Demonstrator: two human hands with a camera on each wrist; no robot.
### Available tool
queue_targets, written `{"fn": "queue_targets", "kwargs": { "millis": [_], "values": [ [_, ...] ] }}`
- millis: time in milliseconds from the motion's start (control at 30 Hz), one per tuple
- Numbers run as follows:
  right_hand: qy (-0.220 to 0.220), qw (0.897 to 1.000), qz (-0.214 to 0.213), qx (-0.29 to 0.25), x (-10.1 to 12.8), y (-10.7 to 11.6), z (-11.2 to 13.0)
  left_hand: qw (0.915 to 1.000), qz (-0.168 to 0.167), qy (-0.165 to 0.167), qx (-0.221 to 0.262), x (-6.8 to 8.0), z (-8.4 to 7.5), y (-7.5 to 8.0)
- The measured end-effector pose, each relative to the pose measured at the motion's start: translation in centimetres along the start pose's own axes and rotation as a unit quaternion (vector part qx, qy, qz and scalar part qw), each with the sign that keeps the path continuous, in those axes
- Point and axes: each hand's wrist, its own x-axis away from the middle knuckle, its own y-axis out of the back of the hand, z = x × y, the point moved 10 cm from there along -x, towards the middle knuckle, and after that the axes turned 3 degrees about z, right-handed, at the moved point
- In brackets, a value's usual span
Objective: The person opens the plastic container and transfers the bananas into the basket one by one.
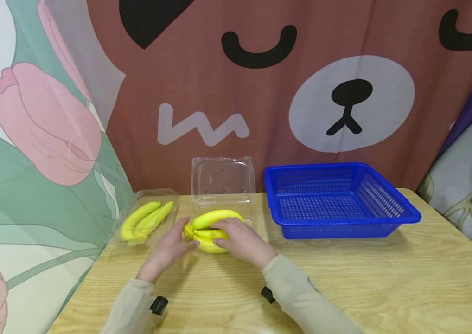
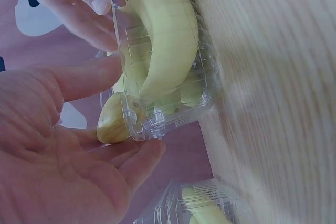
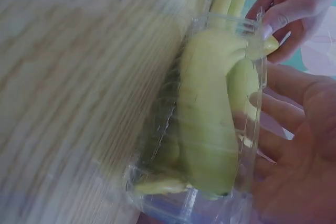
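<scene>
A bunch of yellow bananas [image 1: 215,219] sits in a clear plastic clamshell box [image 2: 197,66], its stem end [image 2: 114,121] jutting over the rim. My left hand [image 1: 172,245] is at that end; the thumb lies along the rim and the straight fingers touch the box's end wall, with the stem between them. From the other side, my right hand [image 1: 242,239] reaches over the rim, fingers spread and resting on the bananas. Part of the right fingers is hidden behind the fruit in the right wrist view. The hinged clear lid [image 1: 223,181] stands raised behind.
Left of the hands is a second clear box [image 1: 172,195] with more bananas [image 1: 140,220] inside. A blue plastic basket [image 1: 344,227] stands at the back right. All rest on a wooden table [image 1: 344,278] with patterned cloths behind and at the sides.
</scene>
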Motion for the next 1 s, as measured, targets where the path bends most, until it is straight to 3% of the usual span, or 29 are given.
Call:
{"fn": "queue_targets", "kwargs": {
  "millis": [133, 300, 567, 833, 1000],
  "values": [
    [-0.014, 1.000, 0.021, -0.004, 0.0, -0.5, -0.6, 1.0000, -0.001, 0.006, 0.001, -0.1, 0.2, -0.1],
    [-0.017, 0.999, 0.026, 0.032, 0.0, -0.8, -0.8, 0.9999, -0.001, 0.011, 0.005, -0.3, 0.2, -0.1],
    [-0.059, 0.996, 0.048, 0.052, 0.2, -1.4, -1.9, 0.9997, -0.006, 0.015, 0.016, -0.3, 0.3, 0.0],
    [-0.090, 0.992, 0.040, 0.074, 0.2, -1.4, -2.6, 0.9994, 0.001, 0.019, 0.031, -0.5, 0.3, -0.2],
    [-0.098, 0.994, 0.031, 0.048, 0.2, -1.3, -2.8, 0.9991, -0.003, 0.022, 0.036, -0.6, 0.4, -0.3]
  ]
}}
